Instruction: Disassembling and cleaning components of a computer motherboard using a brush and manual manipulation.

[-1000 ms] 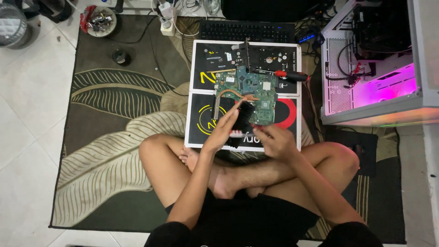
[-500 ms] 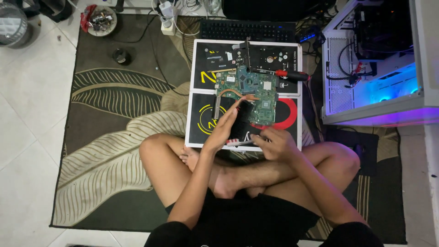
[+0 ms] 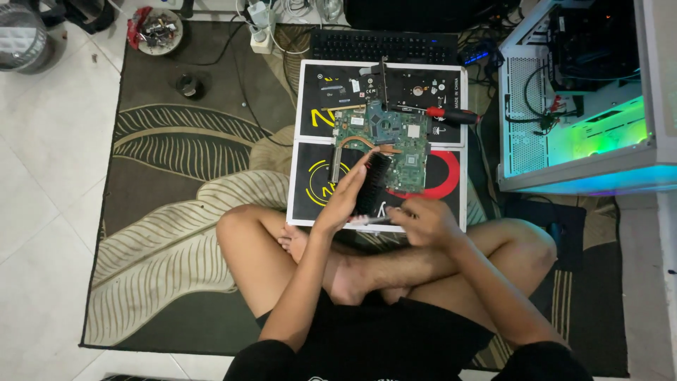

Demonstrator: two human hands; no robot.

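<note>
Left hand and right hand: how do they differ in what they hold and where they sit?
The left hand holds a black finned part tilted up against the green board; the right hand sits lower, at the mat's near edge, holding a thin tool flat. Both grips are closed.

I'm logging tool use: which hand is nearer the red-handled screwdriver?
Right. The right hand lies below the red-handled screwdriver, at the mat's near edge; the left hand sits farther left, on the black heatsink.
</note>
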